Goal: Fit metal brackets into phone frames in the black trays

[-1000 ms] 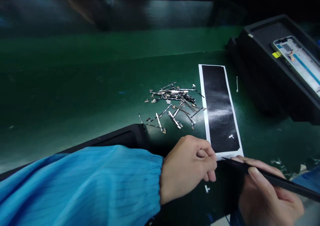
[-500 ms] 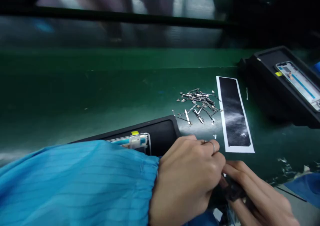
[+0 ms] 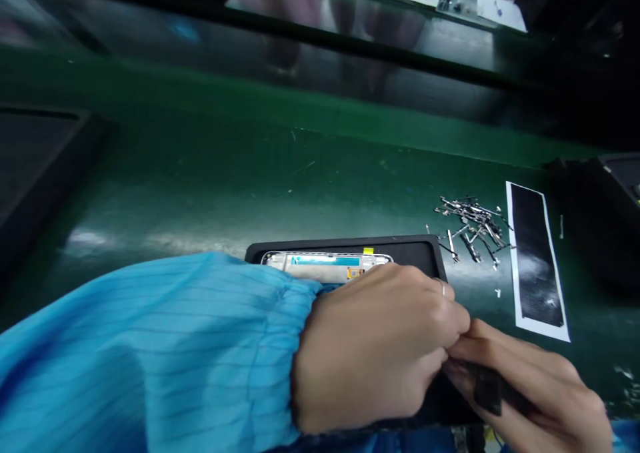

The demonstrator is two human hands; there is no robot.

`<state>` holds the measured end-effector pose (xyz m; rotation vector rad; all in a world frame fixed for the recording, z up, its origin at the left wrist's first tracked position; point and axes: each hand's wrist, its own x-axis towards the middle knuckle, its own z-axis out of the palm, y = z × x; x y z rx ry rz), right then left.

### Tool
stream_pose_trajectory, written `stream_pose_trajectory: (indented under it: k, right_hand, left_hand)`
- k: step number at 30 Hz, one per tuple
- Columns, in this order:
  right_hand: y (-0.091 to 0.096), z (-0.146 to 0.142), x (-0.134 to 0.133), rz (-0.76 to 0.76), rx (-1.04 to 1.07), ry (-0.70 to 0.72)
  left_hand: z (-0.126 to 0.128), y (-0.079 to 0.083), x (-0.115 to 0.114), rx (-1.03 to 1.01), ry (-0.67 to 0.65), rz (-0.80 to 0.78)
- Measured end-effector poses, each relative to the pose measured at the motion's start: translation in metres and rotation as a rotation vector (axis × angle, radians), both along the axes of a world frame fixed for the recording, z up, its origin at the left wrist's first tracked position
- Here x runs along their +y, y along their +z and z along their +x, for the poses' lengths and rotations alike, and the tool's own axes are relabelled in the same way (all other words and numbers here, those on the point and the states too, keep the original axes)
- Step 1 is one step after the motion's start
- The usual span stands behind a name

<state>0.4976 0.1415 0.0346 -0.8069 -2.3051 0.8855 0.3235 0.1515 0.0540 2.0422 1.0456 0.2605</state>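
Note:
My left hand [image 3: 380, 346], in a blue sleeve, is curled closed over the near right part of a black tray [image 3: 410, 249]; what its fingertips pinch is hidden. A phone frame [image 3: 325, 264] lies in that tray, mostly covered by my sleeve. My right hand [image 3: 530, 389] meets the left hand's fingertips and is closed on a thin black tool [image 3: 487, 389]. A pile of small metal strips [image 3: 473, 229] lies just beyond the tray's right corner. Beside the pile lies a black sheet on white backing [image 3: 537, 269].
The work surface is a green belt [image 3: 250, 173]. Another black tray [image 3: 615, 179] sits at the far right edge and a dark tray [image 3: 30, 159] at the far left. A shiny rail [image 3: 350, 26] runs along the back.
The view has swung left, so the pile and sheet sit further right. More of the near tray and phone frame shows. My hands have come together, the tool now mostly hidden.

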Motion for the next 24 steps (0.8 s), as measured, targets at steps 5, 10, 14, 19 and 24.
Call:
stream_pose_trajectory:
  k: [5,10,14,19,24]
  right_hand:
    - [0.002,-0.01,0.006,-0.186,0.017,0.02]
    - [-0.009,-0.014,0.002,-0.248,0.185,-0.183]
    - [-0.019,-0.029,-0.007,-0.169,0.378,-0.521]
    - [-0.022,-0.055,-0.01,-0.183,0.443,-0.554]
    - [-0.024,-0.056,-0.009,-0.262,0.364,-0.544]
  left_hand:
    - [-0.013,-0.005,0.001,-0.102,-0.038,-0.065]
    - [-0.021,-0.005,0.005,-0.272,0.219,-0.137]
    - [-0.026,-0.011,0.004,-0.488,0.524,-0.303]
    - [-0.023,-0.016,-0.004,-0.763,0.651,-0.431]
    - [-0.032,-0.009,-0.001,-0.72,0.72,-0.4]
